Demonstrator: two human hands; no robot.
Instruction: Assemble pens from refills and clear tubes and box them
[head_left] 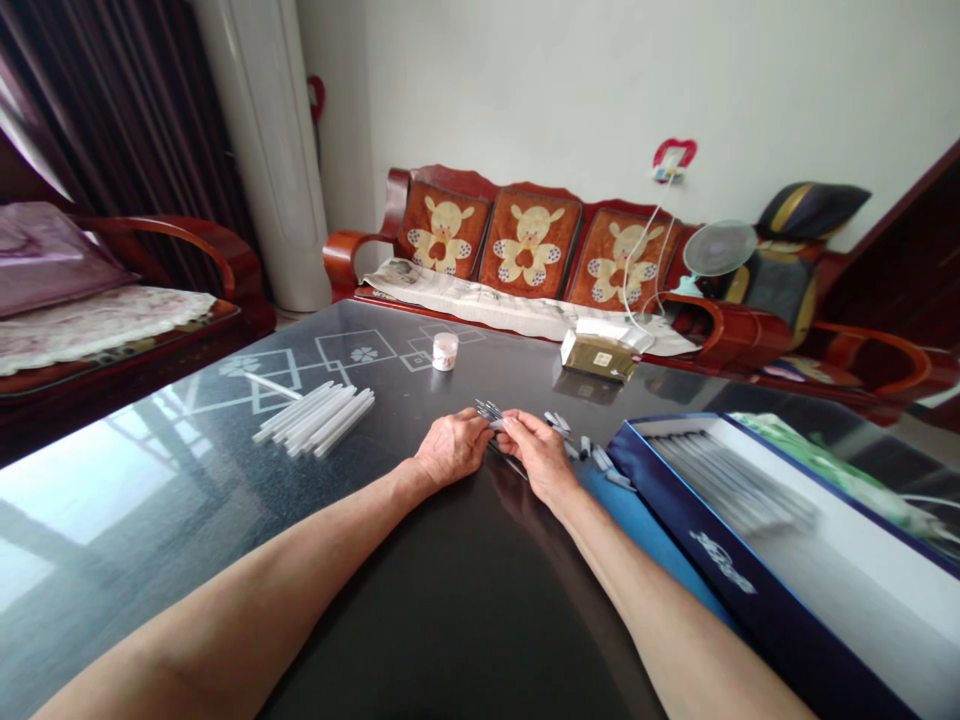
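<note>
The left hand (451, 447) and right hand (536, 450) pinch a small white tube (496, 423).

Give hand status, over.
Left hand and right hand together, pinching a small grey piece. Loose grey pieces beside right hand. Open blue box further right.

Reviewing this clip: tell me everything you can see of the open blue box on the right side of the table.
The open box is a shallow rectangular carton, dark blue outside and white inside, with a silvery logo on its near side. It lies flat and angled on the dark glass table, running out of view at the right. Slim grey-and-white tubes lie side by side inside it. Neither the left hand nor the right hand touches it.
</note>
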